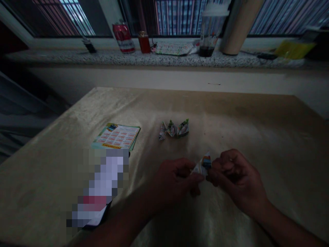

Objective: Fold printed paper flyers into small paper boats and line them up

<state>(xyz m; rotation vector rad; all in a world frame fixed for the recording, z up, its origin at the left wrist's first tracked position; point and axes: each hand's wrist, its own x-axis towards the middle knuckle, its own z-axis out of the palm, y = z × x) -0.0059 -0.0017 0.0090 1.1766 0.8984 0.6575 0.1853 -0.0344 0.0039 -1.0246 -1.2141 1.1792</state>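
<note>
Left hand, reaching in from the bottom of the frame, grasps a small folded paper piece between thumb and fingers, just right of the lower centre; the piece is held with a point upward and shows a blue and orange patch near its top. The right hand, at the lower right, has its fingers curled and its thumb and fingertips at the paper's right edge; the dim light hides whether they pinch it. Above the hands, near the centre of the frame, three folded paper shapes stand close together in a row on the pale table, with pointed tips and bits of green along their upper edges. Left of centre lies a small stack of printed sheets, the top one bearing a grid of boxes. Just below it, at the lower left, a long flat object is pixelated, a dark edge showing at its bottom end. Across the top of the frame, a speckled sill carries a red can, a small red jar, a patterned packet, a clear lidded cup with dark liquid, a tan cylinder and something yellow at the upper right.
</note>
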